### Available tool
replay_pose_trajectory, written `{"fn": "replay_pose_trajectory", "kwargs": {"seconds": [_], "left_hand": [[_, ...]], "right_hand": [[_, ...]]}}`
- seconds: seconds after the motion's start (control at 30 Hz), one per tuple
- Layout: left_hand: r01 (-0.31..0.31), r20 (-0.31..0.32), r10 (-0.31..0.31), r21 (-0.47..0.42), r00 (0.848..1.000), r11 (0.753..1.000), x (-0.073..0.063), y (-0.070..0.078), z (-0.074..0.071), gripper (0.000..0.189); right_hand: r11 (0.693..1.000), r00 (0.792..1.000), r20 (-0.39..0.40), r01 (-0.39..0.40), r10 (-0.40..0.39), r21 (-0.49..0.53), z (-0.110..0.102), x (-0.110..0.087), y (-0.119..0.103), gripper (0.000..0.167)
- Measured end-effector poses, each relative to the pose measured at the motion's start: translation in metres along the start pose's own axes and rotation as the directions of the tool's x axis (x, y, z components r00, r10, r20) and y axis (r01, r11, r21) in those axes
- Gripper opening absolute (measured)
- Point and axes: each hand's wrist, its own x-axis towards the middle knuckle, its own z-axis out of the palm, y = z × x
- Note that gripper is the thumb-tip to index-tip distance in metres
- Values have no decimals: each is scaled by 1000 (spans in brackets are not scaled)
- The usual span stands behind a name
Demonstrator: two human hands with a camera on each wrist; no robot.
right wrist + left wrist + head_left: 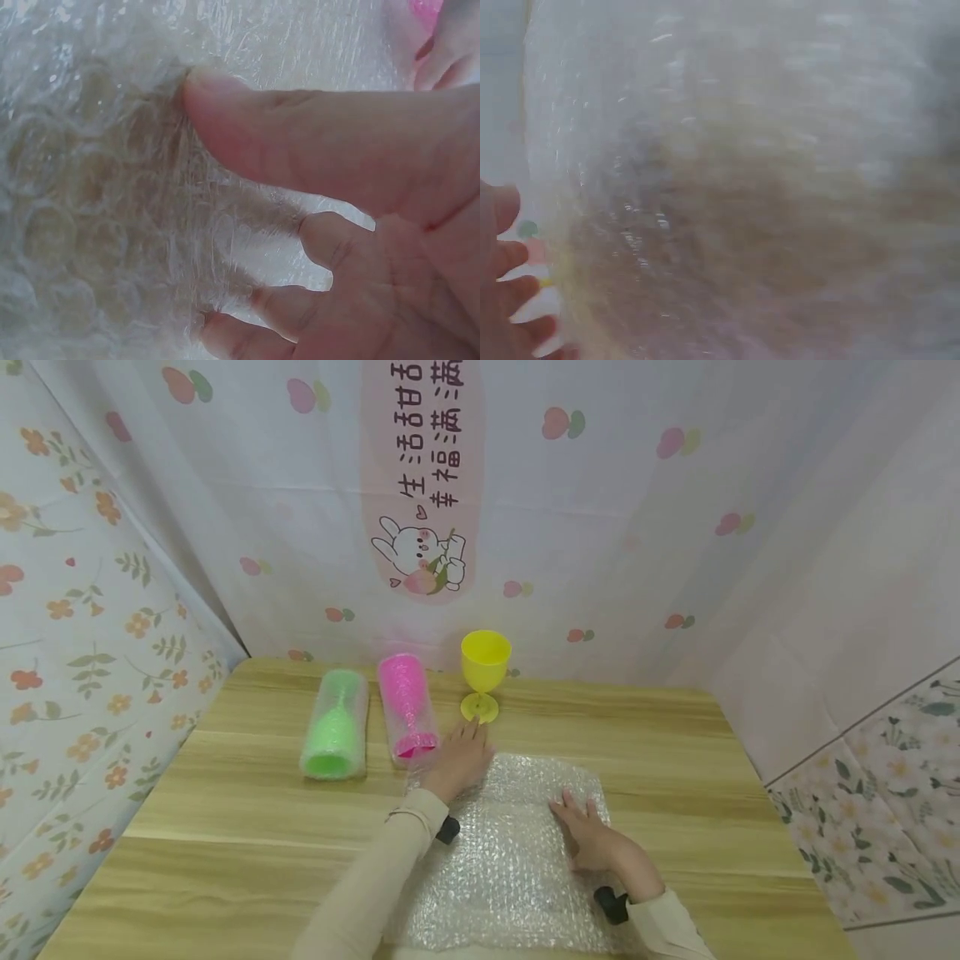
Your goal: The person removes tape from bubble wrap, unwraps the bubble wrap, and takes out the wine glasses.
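A sheet of clear bubble wrap [517, 860] lies spread at the table's near middle. My left hand [459, 762] reaches over its far left corner, fingers extended toward the foot of an upright yellow plastic goblet [486, 664]. Whether the fingertips touch that foot I cannot tell. On the wrap's right side rests my right hand [591, 839], fingers spread. In the right wrist view its thumb [300, 139] lies against the bubble wrap [82, 225], and the other fingertips are partly hidden behind the film. Blurred bubble wrap [742, 187] fills most of the left wrist view.
Left of the goblet lie a bubble-wrapped pink goblet [407, 697] and a bubble-wrapped green goblet [335, 727]. The wooden table [225, 852] ends at a patterned curtain [622, 527] at the back. More printed cloth hangs along both sides.
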Motion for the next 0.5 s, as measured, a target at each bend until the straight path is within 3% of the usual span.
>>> {"fn": "replay_pose_trajectory", "kwargs": {"seconds": [0.1,0.2,0.27,0.37,0.5], "left_hand": [[-110,-90,109,-8,990,994,-18,-1,-2,46],[-228,-166,222,-19,961,973,-42,-3,-4,33],[-276,-204,260,-49,944,960,-60,-5,-6,25],[-287,-254,257,-86,932,954,-87,-14,-9,20],[-241,-258,216,-70,942,968,-123,-31,-12,28]], "right_hand": [[1000,1000,1,-6,6,1,0,0,-1,87],[1000,1000,2,-4,4,3,0,1,-1,87],[1000,1000,2,1,-1,4,0,0,-1,87],[1000,1000,-1,14,-14,5,0,-1,0,87],[999,1000,-6,27,-27,23,-1,-2,1,86]]}}
